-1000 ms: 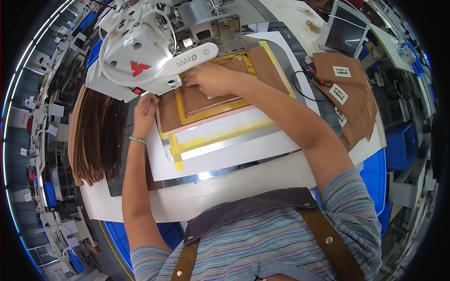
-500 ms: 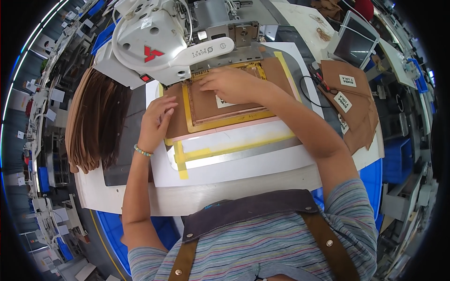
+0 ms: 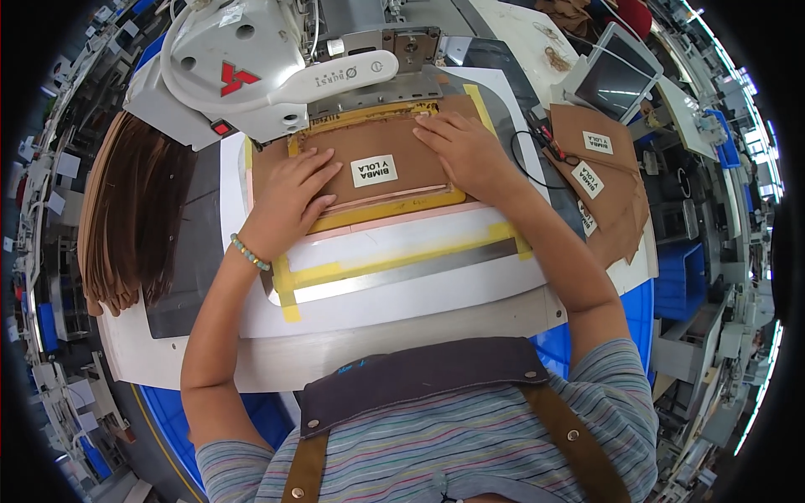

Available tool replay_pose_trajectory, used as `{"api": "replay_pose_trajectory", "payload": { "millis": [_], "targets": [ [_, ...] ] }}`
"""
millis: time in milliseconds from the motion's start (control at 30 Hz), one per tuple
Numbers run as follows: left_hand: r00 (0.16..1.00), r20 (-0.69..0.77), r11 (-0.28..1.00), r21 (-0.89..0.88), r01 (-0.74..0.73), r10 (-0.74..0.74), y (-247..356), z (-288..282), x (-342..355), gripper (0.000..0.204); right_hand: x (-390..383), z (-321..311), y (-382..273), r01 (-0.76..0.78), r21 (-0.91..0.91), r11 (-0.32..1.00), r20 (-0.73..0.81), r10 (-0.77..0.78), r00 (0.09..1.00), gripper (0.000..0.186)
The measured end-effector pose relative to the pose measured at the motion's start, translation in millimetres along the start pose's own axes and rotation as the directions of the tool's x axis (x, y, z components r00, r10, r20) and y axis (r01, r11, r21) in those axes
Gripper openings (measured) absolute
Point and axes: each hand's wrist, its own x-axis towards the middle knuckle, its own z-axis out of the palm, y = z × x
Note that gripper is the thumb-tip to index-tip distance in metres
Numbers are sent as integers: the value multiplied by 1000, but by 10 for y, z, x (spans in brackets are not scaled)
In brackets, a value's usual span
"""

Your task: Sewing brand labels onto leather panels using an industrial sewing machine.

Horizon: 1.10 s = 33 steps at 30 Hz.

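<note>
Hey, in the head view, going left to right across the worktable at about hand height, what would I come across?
Stack of brown pieces, left hand, white label between the hands, right hand, fanned brown pieces with white labels of their own.

Here's the pale worktop [image 3: 260,365], and it's busy: a thick stack of brown pieces [image 3: 138,218] along the left, a dark plate [image 3: 180,281] beside it, a white sheet [image 3: 394,308] overlapping that, labelled brown pieces [image 3: 619,197] fanned out right, a screen [image 3: 619,71] behind them, thread tangles [image 3: 555,59] close by.
</note>
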Motion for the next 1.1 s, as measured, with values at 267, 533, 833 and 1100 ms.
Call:
{"api": "replay_pose_trajectory", "payload": {
  "millis": [267, 533, 833, 1100],
  "targets": [
    [998, 47, 996, 78, -46, 43, 0, 76, 30, 48, 16, -30, -28, 25, -98, 995, 41, -21, 999, 43],
    [997, 73, 998, 68, -17, 12, 14, 49, 13, 52, 142, 60, -118, 111, -252, 961, -17, -119, 993, 38],
    [997, 58, 997, 67, -48, 44, 74, 90, 77, 51, 211, 129, -213, 120, -300, 946, -7, -128, 992, 37],
    [997, 67, 998, 35, -49, 47, 46, 91, 97, 51, 381, 184, -430, 121, -258, 959, 55, -110, 992, 41]
  ]
}}
